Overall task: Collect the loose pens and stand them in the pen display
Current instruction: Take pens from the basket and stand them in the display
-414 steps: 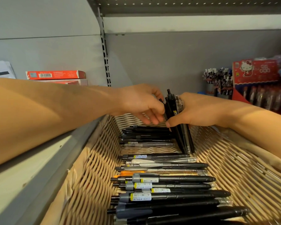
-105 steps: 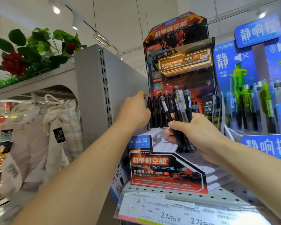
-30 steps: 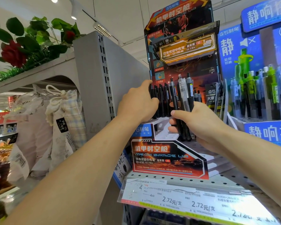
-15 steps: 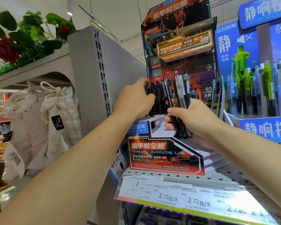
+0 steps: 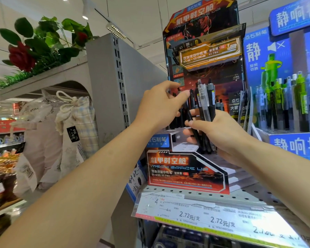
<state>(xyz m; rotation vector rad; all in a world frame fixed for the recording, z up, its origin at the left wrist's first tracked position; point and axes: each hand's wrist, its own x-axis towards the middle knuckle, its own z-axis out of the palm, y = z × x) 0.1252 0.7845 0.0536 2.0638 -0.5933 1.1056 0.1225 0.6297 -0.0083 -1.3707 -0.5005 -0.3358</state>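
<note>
Holding a bundle of pens (image 5: 203,111) upright in a closed grip, the right hand (image 5: 222,135) sits before the pen display (image 5: 184,169) on the shelf (image 5: 240,196). The left hand (image 5: 159,106) pinches one black pen (image 5: 191,102) from that bundle, fingers curled. Further pens stand in the display behind.

Arms: bare to past the elbows; no sleeves are seen.
Left hand (image 5: 160,106): ungloved, unadorned.
Right hand (image 5: 222,135): ungloved, unadorned.

Bright ceiling lights (image 5: 84,17), glare on the price strip (image 5: 268,228), wide-angle edge bending.
</note>
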